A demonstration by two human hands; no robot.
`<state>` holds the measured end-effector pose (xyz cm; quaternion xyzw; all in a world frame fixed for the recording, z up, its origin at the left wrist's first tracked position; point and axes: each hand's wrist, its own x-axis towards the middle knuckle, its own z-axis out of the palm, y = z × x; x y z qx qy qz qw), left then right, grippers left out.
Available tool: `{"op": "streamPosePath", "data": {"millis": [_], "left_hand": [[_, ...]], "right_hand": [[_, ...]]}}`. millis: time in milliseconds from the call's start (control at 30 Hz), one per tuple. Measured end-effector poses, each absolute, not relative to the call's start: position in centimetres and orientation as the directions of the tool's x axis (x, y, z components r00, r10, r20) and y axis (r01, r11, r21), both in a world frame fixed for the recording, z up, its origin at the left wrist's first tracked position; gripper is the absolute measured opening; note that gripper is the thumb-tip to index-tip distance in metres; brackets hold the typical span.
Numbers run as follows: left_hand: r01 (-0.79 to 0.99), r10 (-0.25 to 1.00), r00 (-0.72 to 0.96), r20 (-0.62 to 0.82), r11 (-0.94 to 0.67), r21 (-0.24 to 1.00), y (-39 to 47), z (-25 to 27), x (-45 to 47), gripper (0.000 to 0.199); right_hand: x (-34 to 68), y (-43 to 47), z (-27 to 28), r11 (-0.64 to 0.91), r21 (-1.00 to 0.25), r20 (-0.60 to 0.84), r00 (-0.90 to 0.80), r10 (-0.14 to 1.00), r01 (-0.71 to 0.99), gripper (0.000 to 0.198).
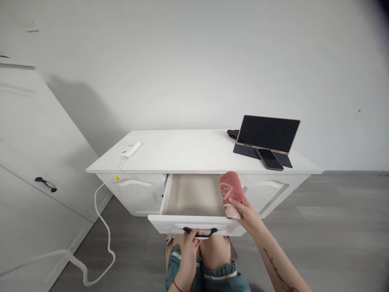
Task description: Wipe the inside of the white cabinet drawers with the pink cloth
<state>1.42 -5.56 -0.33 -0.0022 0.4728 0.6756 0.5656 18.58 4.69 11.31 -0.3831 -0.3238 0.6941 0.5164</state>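
Note:
My left hand (191, 242) has its fingers curled round the dark handle (212, 232) on the front of a white drawer (194, 219). The drawer stands pulled out, and its pale bottom shows. Above its right side, my right hand (244, 211) grips a folded cloth (231, 188), red with a pale pattern and a light pink lower edge. The thumb lies over the near face of the cloth; the other fingers are mostly hidden behind it.
On the white desk (182, 150) a tablet (267, 134) leans on its dark stand, with a phone (270, 159) before it and a black item (232, 134) behind. A white power strip (130, 150) lies left, its cord (106, 231) trailing down. A white cabinet (36, 154) stands at left.

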Motion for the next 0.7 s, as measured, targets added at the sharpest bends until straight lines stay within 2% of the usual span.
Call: {"op": "streamPosePath", "data": {"millis": [100,200,333,467,567,700], "left_hand": [[-0.775,0.744,-0.358,-0.564,0.100,0.624,-6.4,-0.5,1.5,0.033],[-0.769,0.758,-0.336,-0.560,0.123,0.628,-6.9,-0.6,1.5,0.034],[-0.774,0.768,-0.327,-0.551,0.117,0.622,-7.0,-0.6,1.4,0.033],[-0.765,0.783,-0.317,-0.535,0.122,0.632,-7.1,-1.1,1.3,0.034],[-0.755,0.798,-0.321,-0.510,0.109,0.646,-7.1,-1.5,1.2,0.035],[-0.746,0.814,-0.320,-0.484,0.099,0.659,-7.1,-1.4,1.2,0.031]], "right_hand": [[18.2,4.3,11.1,-0.208,-0.891,-0.170,-0.130,0.977,-0.403,0.062],[18.3,3.7,11.1,-0.258,-0.897,-0.204,-0.183,0.962,-0.359,0.065],[18.4,3.5,11.3,-0.275,-0.902,-0.207,-0.224,0.952,-0.333,0.062],[18.3,3.9,11.3,-0.334,-0.866,-0.273,-0.208,0.939,-0.372,0.062],[18.3,4.5,11.0,-0.370,-0.842,-0.311,-0.207,0.927,-0.393,0.055],[17.4,5.9,10.7,-0.438,-0.871,-0.359,-0.318,0.877,-0.223,0.043]]}}
